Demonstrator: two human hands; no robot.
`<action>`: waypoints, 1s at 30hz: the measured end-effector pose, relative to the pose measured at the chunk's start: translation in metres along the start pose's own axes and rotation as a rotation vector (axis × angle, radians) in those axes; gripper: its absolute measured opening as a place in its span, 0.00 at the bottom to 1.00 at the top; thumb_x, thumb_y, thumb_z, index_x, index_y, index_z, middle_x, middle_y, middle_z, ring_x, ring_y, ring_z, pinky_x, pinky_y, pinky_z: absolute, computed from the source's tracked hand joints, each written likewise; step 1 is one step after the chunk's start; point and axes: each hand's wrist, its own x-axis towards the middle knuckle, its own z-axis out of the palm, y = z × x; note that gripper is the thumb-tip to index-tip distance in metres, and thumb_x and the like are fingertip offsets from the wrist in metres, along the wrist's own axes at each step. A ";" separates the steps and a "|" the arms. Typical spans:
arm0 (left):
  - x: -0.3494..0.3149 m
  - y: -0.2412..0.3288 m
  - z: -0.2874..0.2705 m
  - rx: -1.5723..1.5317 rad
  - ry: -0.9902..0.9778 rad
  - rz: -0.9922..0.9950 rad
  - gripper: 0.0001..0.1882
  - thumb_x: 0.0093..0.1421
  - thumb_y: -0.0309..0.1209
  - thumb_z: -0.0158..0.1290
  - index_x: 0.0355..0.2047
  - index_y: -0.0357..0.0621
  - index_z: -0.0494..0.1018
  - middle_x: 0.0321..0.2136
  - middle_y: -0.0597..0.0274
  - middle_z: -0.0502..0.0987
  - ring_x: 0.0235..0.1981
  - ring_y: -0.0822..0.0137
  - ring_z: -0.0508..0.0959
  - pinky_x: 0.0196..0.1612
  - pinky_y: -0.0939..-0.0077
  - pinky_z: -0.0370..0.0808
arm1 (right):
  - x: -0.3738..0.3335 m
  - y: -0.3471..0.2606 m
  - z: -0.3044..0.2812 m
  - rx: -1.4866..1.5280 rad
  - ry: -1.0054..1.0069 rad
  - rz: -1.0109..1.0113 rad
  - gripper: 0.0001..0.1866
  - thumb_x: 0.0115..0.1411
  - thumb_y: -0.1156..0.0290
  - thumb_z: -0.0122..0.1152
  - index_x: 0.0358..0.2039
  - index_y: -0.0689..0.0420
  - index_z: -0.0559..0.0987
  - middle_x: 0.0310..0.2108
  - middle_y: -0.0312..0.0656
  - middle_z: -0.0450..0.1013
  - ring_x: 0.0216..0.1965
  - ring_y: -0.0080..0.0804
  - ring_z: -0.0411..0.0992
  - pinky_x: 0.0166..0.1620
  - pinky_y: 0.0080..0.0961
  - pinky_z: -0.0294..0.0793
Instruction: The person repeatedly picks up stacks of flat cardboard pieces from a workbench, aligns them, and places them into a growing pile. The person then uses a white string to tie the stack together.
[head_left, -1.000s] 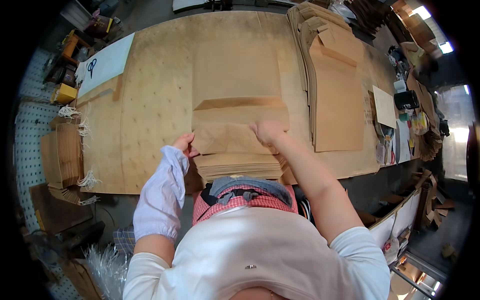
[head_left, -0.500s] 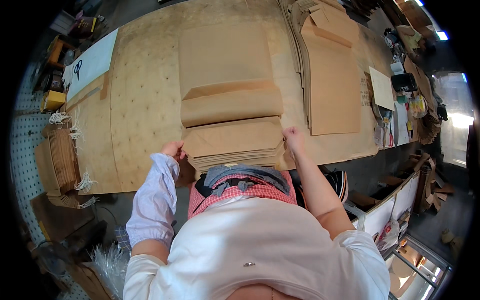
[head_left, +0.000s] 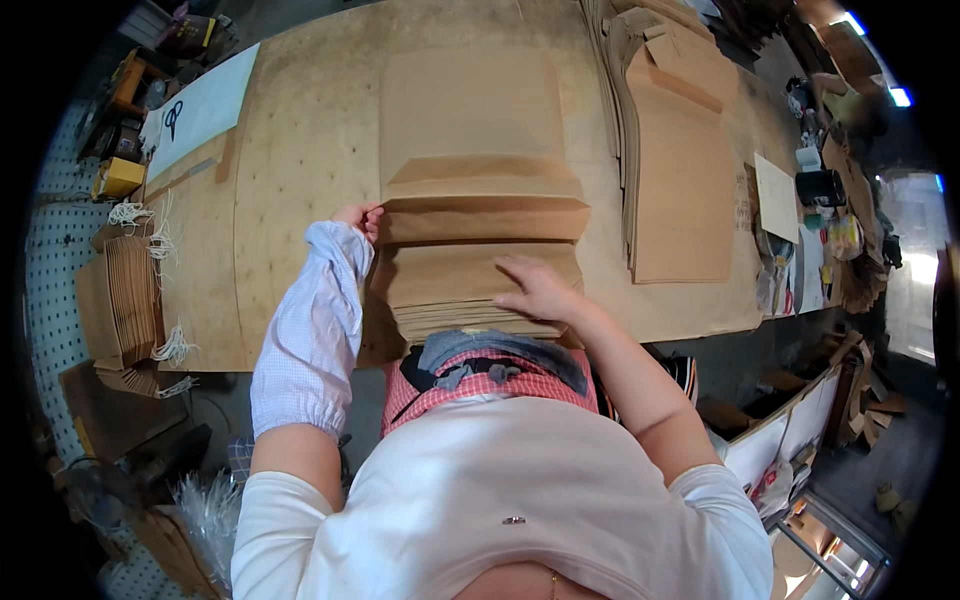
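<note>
A brown paper bag [head_left: 475, 110] lies flat on the wooden table in front of me, its folded end toward my body. My left hand [head_left: 360, 218] is closed at the left corner of that end, pinching the raised fold. Closer to me, several more paper bags [head_left: 440, 275] are layered in a stepped stack, their folded ends reaching the table's near edge. My right hand [head_left: 540, 288] rests on this stack with fingers stretched out, holding nothing. The underside of the pinched corner is hidden.
A tall pile of brown paper bags [head_left: 680, 180] stands to the right. Bundled bags with white cord handles [head_left: 130, 300] sit at the left edge. Black scissors [head_left: 174, 118] lie on a white sheet [head_left: 215, 110]. A black tape roll [head_left: 820, 188] is at far right.
My left hand has moved up to the bag's corner, and its fold stands higher. My right hand has left the stack's right edge and come inward, fingers opened onto it.
</note>
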 end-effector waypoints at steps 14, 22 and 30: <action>-0.075 -0.086 -0.015 0.261 0.025 0.337 0.14 0.55 0.42 0.54 0.28 0.45 0.69 0.20 0.70 0.68 0.22 0.75 0.67 0.27 0.83 0.67 | 0.114 0.035 -0.077 0.474 -0.879 0.570 0.15 0.44 0.60 0.64 0.32 0.52 0.79 0.25 0.40 0.71 0.26 0.28 0.64 0.27 0.25 0.63; -0.041 -0.124 -0.054 0.455 0.165 0.166 0.05 0.57 0.24 0.45 0.29 0.34 0.68 0.22 0.60 0.69 0.15 0.67 0.67 0.15 0.73 0.69 | 0.019 0.085 -0.027 0.118 -0.924 0.639 0.21 0.43 0.61 0.67 0.37 0.57 0.76 0.29 0.43 0.74 0.29 0.31 0.71 0.30 0.29 0.71; -0.008 -0.092 -0.064 0.280 0.220 0.043 0.05 0.55 0.27 0.48 0.27 0.37 0.66 0.20 0.55 0.72 0.12 0.65 0.69 0.11 0.72 0.70 | -0.050 0.045 -0.058 -0.133 -0.330 0.753 0.17 0.44 0.60 0.63 0.28 0.60 0.76 0.22 0.45 0.74 0.25 0.37 0.73 0.32 0.32 0.72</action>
